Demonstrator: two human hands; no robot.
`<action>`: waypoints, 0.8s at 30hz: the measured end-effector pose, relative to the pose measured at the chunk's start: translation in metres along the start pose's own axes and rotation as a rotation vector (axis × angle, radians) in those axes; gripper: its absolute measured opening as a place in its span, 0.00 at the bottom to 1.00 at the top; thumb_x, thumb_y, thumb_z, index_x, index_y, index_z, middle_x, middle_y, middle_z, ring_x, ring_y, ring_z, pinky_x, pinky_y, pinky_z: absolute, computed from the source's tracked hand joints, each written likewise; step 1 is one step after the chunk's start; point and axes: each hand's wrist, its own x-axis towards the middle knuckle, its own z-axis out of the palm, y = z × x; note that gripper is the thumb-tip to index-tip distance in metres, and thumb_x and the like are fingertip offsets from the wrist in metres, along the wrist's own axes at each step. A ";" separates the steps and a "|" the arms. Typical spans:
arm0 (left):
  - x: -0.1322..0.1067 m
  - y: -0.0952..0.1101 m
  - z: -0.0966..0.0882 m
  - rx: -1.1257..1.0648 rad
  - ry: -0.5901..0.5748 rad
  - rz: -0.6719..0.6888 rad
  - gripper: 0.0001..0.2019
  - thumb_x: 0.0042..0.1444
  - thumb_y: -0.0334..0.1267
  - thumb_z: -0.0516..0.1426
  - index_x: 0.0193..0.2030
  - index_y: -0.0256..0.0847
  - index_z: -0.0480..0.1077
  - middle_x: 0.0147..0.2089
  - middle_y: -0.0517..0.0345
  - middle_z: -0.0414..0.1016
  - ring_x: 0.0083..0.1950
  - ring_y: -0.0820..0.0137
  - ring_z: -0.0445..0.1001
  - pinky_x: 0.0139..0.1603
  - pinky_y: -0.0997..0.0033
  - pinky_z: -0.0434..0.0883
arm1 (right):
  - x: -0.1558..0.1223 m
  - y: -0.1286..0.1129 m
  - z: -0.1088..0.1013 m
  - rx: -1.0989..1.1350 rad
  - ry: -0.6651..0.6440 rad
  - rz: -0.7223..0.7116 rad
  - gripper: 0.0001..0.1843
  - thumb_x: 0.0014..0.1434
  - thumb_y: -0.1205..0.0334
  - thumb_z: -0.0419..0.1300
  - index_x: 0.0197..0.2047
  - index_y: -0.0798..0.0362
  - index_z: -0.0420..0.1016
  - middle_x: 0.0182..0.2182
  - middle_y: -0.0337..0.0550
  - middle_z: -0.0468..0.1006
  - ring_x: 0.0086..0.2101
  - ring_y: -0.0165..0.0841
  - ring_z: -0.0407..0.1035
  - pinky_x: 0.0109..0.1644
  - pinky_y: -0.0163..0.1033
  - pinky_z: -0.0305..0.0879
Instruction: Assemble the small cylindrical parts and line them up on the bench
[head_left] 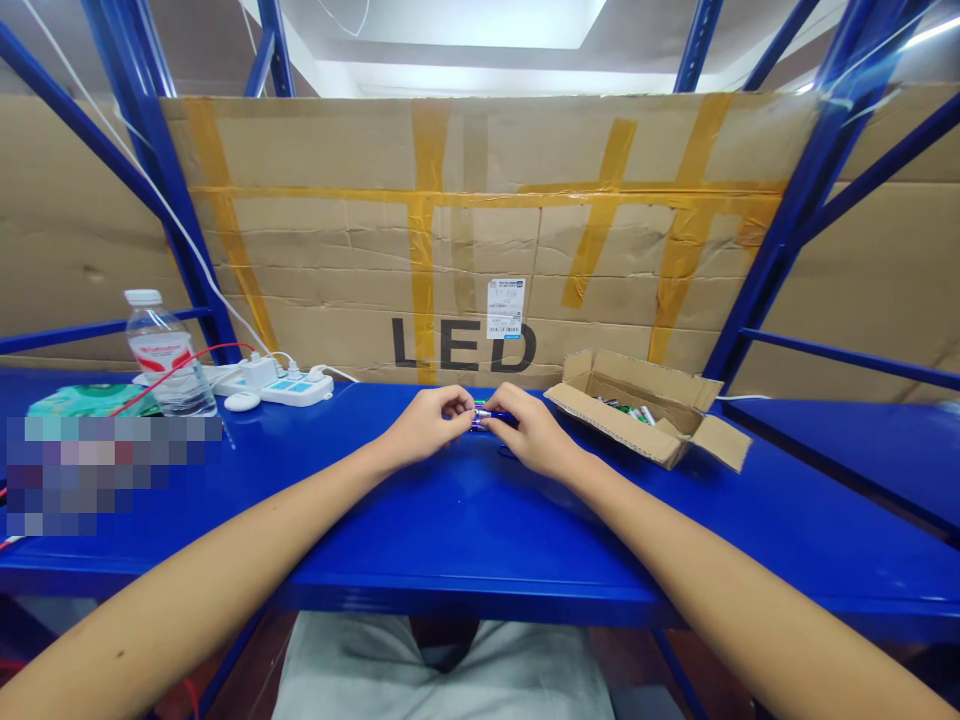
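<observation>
My left hand (pixel 433 422) and my right hand (pixel 529 425) meet over the middle of the blue table, fingertips almost touching. Each is closed in a pinch around a small, slim cylinder (pixel 482 414) with silver and blue-purple parts. Its exact kind is too small to make out, and the fingers hide much of it. A bit of green shows just behind the fingertips. Below my right hand a dark blue loop (pixel 507 453) lies on the table. To the right of that hand stands an open cardboard box (pixel 622 408) with several small green, silver and dark cylinders inside.
A water bottle (pixel 166 355), a green packet (pixel 90 400) and a white power strip (pixel 292 386) with plugs and cables stand at the left. Behind the blue table (pixel 465 540) rises a large cardboard sheet (pixel 337 260) marked LED. Blue rack posts (pixel 780 240) flank it.
</observation>
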 end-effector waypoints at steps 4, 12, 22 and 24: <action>0.000 0.001 0.000 -0.010 -0.003 -0.004 0.08 0.55 0.41 0.57 0.36 0.37 0.67 0.24 0.64 0.68 0.22 0.75 0.68 0.21 0.77 0.65 | -0.001 -0.004 0.001 -0.024 -0.021 -0.001 0.08 0.66 0.64 0.52 0.39 0.52 0.72 0.34 0.45 0.71 0.36 0.35 0.66 0.42 0.41 0.62; -0.001 0.007 0.000 -0.048 -0.010 -0.031 0.07 0.55 0.39 0.57 0.35 0.37 0.67 0.22 0.65 0.68 0.20 0.77 0.66 0.21 0.77 0.64 | -0.002 -0.004 0.002 -0.034 0.035 -0.005 0.08 0.58 0.74 0.53 0.39 0.52 0.65 0.36 0.44 0.67 0.36 0.35 0.64 0.40 0.40 0.62; -0.002 0.004 0.000 -0.004 -0.023 -0.002 0.08 0.56 0.40 0.57 0.36 0.36 0.68 0.23 0.64 0.68 0.23 0.76 0.68 0.23 0.77 0.65 | -0.001 -0.005 0.000 0.064 0.037 -0.003 0.04 0.60 0.70 0.56 0.34 0.52 0.69 0.32 0.43 0.70 0.34 0.34 0.65 0.39 0.40 0.61; -0.003 0.004 0.001 0.010 -0.029 0.009 0.08 0.56 0.40 0.57 0.36 0.37 0.68 0.23 0.64 0.68 0.23 0.76 0.68 0.23 0.77 0.65 | -0.001 -0.005 0.000 0.071 0.028 0.016 0.04 0.60 0.69 0.57 0.34 0.52 0.70 0.31 0.42 0.71 0.34 0.34 0.65 0.39 0.40 0.61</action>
